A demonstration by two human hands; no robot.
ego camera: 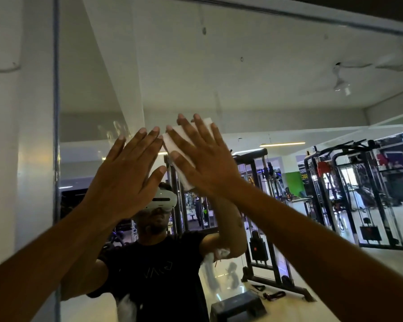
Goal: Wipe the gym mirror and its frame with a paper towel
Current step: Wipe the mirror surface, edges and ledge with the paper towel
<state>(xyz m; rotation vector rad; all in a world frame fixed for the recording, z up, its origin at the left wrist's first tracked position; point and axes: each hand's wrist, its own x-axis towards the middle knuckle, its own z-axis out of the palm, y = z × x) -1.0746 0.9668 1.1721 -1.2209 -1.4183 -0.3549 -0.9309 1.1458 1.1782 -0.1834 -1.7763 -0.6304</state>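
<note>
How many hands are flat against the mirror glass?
2: the left hand bare on the mirror, the right hand beside it pressing the paper towel.

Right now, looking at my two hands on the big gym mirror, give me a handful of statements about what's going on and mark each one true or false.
1. The right hand presses a folded white paper towel flat against the large wall mirror. True.
2. The left hand grips a spray bottle. False: it holds nothing, fingers straight against the glass.
3. Smudgy handprints show on the glass up and left of the left hand. True.
4. The towel is wiping the mirror's thin metal frame. False: it sits on the glass, well right of the frame's left edge.
</note>
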